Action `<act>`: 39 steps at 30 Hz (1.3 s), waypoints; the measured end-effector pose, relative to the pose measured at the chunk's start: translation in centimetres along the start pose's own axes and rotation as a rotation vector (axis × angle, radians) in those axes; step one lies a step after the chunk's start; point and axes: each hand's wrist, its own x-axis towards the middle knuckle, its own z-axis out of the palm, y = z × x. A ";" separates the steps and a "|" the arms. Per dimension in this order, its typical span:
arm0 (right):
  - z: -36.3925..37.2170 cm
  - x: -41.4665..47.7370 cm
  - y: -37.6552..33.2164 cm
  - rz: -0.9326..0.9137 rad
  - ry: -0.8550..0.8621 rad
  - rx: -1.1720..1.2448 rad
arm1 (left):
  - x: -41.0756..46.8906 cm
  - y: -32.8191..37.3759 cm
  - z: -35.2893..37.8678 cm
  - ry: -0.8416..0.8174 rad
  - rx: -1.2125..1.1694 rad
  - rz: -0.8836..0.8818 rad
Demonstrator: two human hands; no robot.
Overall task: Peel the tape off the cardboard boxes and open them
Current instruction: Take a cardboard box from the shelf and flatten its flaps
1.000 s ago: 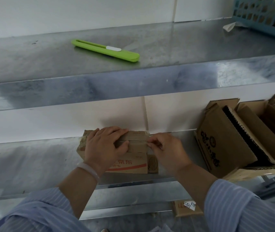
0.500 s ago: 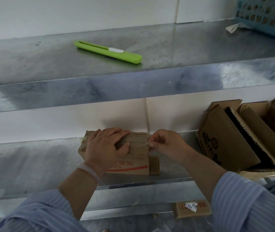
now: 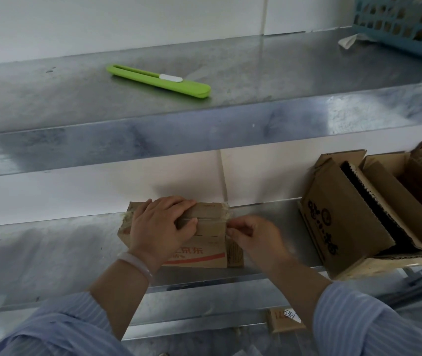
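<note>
Now the left grip presses flat-fingered on the cardboard box. The right grip pinches tape at its right end.

We press our left hand flat, palm down, fingers straight; our blurred right hand pinches a clear tape strip between thumb and forefinger, forearms bare

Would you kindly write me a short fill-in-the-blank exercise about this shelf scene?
The utility knife is ____ in colour.
The left hand rests on ____ of the small cardboard box.
The right hand pinches tape at the box's ____ end.
Missing words: green; top; right.
</note>
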 end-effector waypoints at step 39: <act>-1.1 0.1 1.4 -0.336 -0.034 -0.439 | 0.1 -0.1 0.0 -0.025 0.012 -0.002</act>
